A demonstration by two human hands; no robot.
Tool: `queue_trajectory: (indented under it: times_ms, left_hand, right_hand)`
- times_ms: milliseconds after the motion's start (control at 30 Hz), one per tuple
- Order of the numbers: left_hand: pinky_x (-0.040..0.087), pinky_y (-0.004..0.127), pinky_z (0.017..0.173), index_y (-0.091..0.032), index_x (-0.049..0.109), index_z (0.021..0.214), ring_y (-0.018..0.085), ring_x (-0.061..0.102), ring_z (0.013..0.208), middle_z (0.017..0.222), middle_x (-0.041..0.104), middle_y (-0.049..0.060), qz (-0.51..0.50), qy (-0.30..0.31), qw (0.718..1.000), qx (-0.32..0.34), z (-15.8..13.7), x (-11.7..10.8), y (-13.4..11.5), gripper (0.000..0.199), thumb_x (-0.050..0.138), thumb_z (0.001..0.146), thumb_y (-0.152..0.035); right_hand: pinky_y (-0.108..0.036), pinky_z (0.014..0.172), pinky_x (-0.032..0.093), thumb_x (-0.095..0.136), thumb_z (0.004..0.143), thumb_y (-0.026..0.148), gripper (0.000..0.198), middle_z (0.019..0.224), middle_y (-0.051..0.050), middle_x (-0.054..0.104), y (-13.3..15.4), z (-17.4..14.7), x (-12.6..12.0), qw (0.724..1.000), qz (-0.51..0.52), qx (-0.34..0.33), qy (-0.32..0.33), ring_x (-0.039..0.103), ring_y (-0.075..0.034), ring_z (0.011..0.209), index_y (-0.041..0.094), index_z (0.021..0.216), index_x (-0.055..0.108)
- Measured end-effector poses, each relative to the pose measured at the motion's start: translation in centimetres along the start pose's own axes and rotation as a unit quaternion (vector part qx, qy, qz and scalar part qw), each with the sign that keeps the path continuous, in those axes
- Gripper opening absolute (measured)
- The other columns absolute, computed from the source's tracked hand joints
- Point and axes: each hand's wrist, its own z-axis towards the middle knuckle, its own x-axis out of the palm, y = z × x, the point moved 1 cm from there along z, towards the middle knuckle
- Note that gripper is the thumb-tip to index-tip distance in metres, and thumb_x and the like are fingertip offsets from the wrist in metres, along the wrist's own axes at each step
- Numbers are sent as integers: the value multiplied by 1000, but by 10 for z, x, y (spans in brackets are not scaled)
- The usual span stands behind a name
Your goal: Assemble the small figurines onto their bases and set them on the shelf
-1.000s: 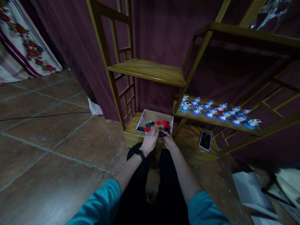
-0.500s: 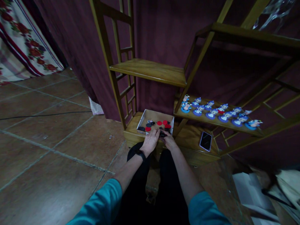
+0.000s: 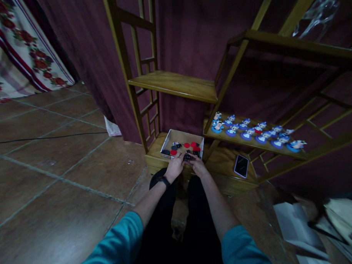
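Between my two hands, over the near edge of a shallow white box (image 3: pixel 167 140), is a small dark piece (image 3: pixel 187 157) whose kind is too small to make out. My left hand (image 3: pixel 175 165) has its fingers closed on the piece's left side. From the right, my right hand (image 3: pixel 198 165) grips the same piece. Inside the box lie several red discs (image 3: pixel 187 145), some black discs (image 3: pixel 166 152) and a small black-and-white item (image 3: pixel 175 143). My fingers cover part of the box's near wall.
The box stands on the low wooden base of a shelf unit (image 3: pixel 174 85). A phone (image 3: pixel 241 166) lies to the right on that base. Several small figurines (image 3: pixel 248 134) on blue and purple stands line the shelf above it. White boxes (image 3: pixel 297 224) lie on the floor at right.
My left fingers have drawn back slightly to the left, so more of the dark piece shows between my hands. The things in the box look unchanged.
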Motion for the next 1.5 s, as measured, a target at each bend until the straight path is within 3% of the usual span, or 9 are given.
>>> queue_trajectory:
  times_ms: [100, 300, 667, 833, 1000, 1100, 1333, 1500]
  left_hand:
    - [45, 29, 83, -20, 44, 126, 20, 56, 100, 114, 52, 10, -39, -10, 999, -18, 4, 5, 6, 46, 51, 81, -19]
    - [46, 31, 76, -15, 60, 102, 21, 59, 86, 94, 60, 9, -122, -39, 991, -29, 11, 11, 15, 29, 59, 74, -20]
    - [41, 24, 60, -16, 57, 77, 13, 53, 61, 65, 57, -1, -283, -57, 955, -73, 14, 13, 19, 21, 69, 63, -24]
    - [38, 20, 55, -15, 56, 76, 9, 50, 56, 60, 53, -4, -363, -43, 927, -85, 16, 13, 20, 18, 67, 63, -22]
    - [40, 20, 52, -13, 59, 81, 9, 52, 54, 61, 56, -1, -498, -16, 857, -129, 16, 11, 18, 16, 59, 71, -25]
    - [40, 20, 50, -12, 60, 79, 9, 53, 53, 62, 59, 1, -529, -13, 832, -168, 16, 10, 19, 18, 60, 71, -29]
    - [38, 18, 46, -11, 60, 72, 8, 52, 49, 59, 59, 1, -552, 6, 812, -191, 15, 10, 24, 22, 68, 65, -30]
    - [38, 17, 44, -10, 60, 76, 7, 51, 46, 59, 60, 0, -563, -2, 805, -186, 15, 11, 25, 25, 71, 62, -29]
  right_hand:
    - [-31, 82, 50, 64, 57, 6, 34, 92, -2, 69, 3, -3, 2, 1000, -3, 5, 29, 63, -16, 88, 19, 89, 65]
    - [-32, 85, 48, 66, 62, 12, 31, 95, -4, 69, 6, -7, 3, 1000, -2, 5, 29, 62, -17, 93, 19, 92, 64]
    - [-30, 81, 48, 68, 59, 13, 39, 89, -2, 68, 8, -9, 4, 1000, 12, 4, 29, 64, -14, 82, 19, 97, 63]
    - [-30, 81, 48, 68, 60, 13, 37, 88, -3, 68, 6, -7, 2, 1000, 19, -2, 16, 64, -14, 81, 18, 96, 63]
    - [-31, 77, 50, 68, 61, 13, 34, 88, -4, 68, 3, -4, 2, 1000, 19, -3, 13, 65, -15, 80, 17, 94, 62]
    - [-30, 77, 51, 68, 62, 13, 33, 89, -5, 68, 1, -3, 2, 999, 10, 6, 32, 65, -15, 80, 17, 94, 63]
    - [-29, 74, 52, 68, 64, 16, 29, 89, -6, 70, 3, -4, 6, 999, -2, 25, 27, 65, -14, 75, 16, 93, 63]
    - [-25, 69, 51, 70, 64, 20, 29, 96, -6, 69, 6, -6, 9, 998, -22, 18, 60, 64, -14, 80, 17, 92, 65]
